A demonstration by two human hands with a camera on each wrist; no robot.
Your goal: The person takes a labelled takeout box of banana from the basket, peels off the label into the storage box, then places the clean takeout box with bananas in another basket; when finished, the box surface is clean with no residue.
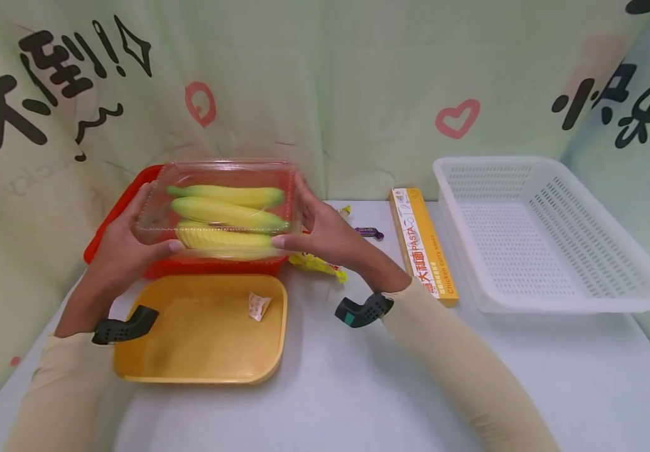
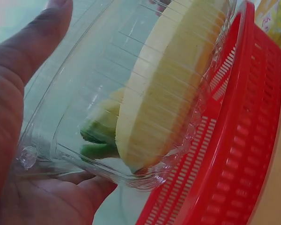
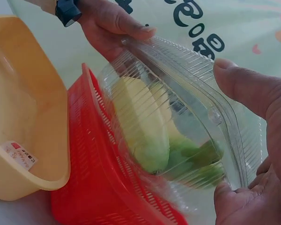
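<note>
Both hands hold a clear plastic box (image 1: 155, 210) by its two ends, above the red basket (image 1: 101, 238). Inside the box lie several yellow-green bananas (image 1: 228, 213). My left hand (image 1: 124, 251) grips the left end, thumb along the near side and fingers underneath, as the left wrist view shows. At the other end my right hand (image 1: 333, 232) has its thumb on the near side and its fingers round the edge. In the right wrist view the box (image 3: 229, 124) is tilted, close over the basket's rim (image 3: 107, 154).
In front of the basket stands a yellow tub (image 1: 200, 376) with a small white-and-pink packet (image 1: 258, 306) in it. Yellow wrappers (image 1: 319, 267) and a purple-wrapped sweet (image 1: 370, 233) lie right of the basket. Further right are a pasta box (image 1: 423, 245) and a white basket (image 1: 568, 304).
</note>
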